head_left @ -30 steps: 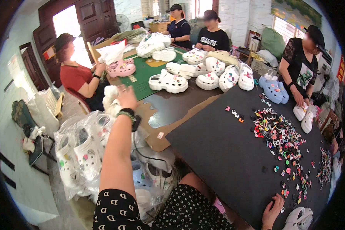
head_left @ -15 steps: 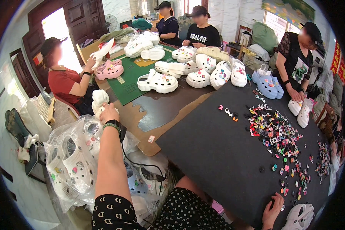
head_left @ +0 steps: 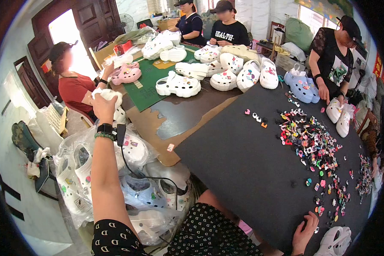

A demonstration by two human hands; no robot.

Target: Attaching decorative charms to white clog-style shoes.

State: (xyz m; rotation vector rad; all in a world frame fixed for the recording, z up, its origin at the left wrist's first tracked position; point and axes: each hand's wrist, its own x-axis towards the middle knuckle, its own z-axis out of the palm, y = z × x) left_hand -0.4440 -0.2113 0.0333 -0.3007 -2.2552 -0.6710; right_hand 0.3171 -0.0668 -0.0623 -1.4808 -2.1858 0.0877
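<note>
At the left, my left hand (head_left: 104,106) is closed around a white clog (head_left: 112,94), raised above a pile of plastic-bagged clogs (head_left: 134,149). The fingers hide part of what it grips. My right hand (head_left: 305,232) rests at the near edge of the black table (head_left: 226,170), its fingers loosely apart and nothing in them. Close beside it stand plain white clogs (head_left: 335,241). Ahead of that hand, small colourful shoe charms (head_left: 309,141) lie scattered in a heap.
Several decorated white clogs (head_left: 179,85) stand on the far table with its green mat (head_left: 147,100). Blue clogs (head_left: 302,87) stand at the black table's far edge. Co-workers sit around: one in red (head_left: 74,91) at the left, another (head_left: 335,64) handling clogs at the right.
My left hand has moved up and left with the white clog, uncovering more bagged clogs below. The co-worker in red has lowered a white item. My right hand stays put.
</note>
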